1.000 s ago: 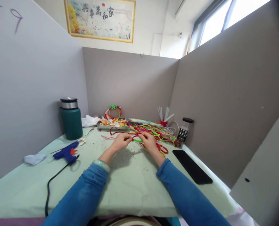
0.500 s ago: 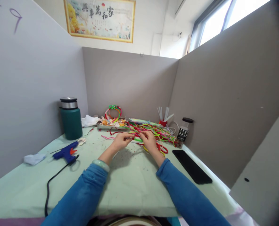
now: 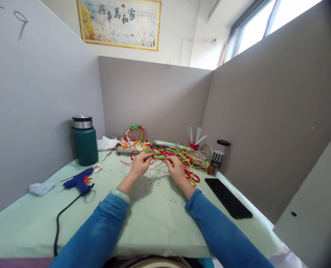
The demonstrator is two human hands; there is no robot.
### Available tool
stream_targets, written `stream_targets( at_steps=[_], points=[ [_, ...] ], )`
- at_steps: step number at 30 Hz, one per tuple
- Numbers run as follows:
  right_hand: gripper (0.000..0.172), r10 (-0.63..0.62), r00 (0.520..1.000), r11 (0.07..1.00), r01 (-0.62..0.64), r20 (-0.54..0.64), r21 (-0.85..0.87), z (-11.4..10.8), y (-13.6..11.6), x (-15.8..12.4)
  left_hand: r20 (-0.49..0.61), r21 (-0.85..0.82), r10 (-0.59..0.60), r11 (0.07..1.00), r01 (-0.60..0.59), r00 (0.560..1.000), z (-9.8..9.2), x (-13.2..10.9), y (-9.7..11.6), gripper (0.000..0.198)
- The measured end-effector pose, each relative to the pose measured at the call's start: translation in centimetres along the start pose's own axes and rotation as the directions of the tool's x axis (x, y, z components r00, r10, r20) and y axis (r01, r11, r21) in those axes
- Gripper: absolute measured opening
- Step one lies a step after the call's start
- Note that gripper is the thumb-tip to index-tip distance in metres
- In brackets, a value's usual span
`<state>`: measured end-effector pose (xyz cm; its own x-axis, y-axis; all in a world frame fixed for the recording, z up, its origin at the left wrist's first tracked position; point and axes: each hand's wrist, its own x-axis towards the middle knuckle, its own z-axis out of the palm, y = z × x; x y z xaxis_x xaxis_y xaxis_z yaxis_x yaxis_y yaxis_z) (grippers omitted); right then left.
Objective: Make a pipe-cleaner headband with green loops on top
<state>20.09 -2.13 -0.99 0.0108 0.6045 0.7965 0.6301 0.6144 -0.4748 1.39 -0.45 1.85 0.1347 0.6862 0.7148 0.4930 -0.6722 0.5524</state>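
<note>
My left hand (image 3: pixel 141 163) is closed in a pinch at the table's middle, by the front of a heap of coloured fuzzy stems (image 3: pixel 182 155). Close by on the right, my right hand (image 3: pixel 174 165) is also pinched, its fingertips at a small pink or red piece. A short green piece (image 3: pixel 159 157) shows between the two hands. Thin pale strands curve below them. What exactly the left fingertips grip is too small to make out. Red loops (image 3: pixel 192 175) lie beside my right wrist.
A green bottle (image 3: pixel 85 143) and a blue glue gun (image 3: pixel 78 181) with a black cord are at the left. Behind stands a metal tray (image 3: pixel 132 150) of small pieces with a ring. At the right are a black phone-like slab (image 3: pixel 228 198) and a jar (image 3: pixel 217 158).
My left hand has moved slightly left and up, leaving a wider gap between the hands. The yellow loop beside my right hand now shows less.
</note>
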Motion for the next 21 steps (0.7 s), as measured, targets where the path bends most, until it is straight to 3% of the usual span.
stream_targets(
  at_steps=[9,16,21],
  points=[
    [0.020,-0.024,0.991,1.000,0.027,0.128,-0.015,0.4,0.0,-0.3,-0.172,-0.164,-0.029,0.986,0.000,0.985,0.0,0.7,-0.9,0.024],
    [0.019,-0.049,0.990,0.998,0.044,0.134,0.039,0.5,-0.4,-0.4,-0.073,-0.147,-0.074,0.987,0.063,0.995,0.2,0.4,-0.8,0.021],
    [0.017,-0.043,0.999,0.999,0.043,-0.011,0.014,0.1,-1.3,-0.2,-0.014,-0.105,-0.071,0.992,0.069,0.997,0.1,0.4,-0.3,0.019]
  ],
)
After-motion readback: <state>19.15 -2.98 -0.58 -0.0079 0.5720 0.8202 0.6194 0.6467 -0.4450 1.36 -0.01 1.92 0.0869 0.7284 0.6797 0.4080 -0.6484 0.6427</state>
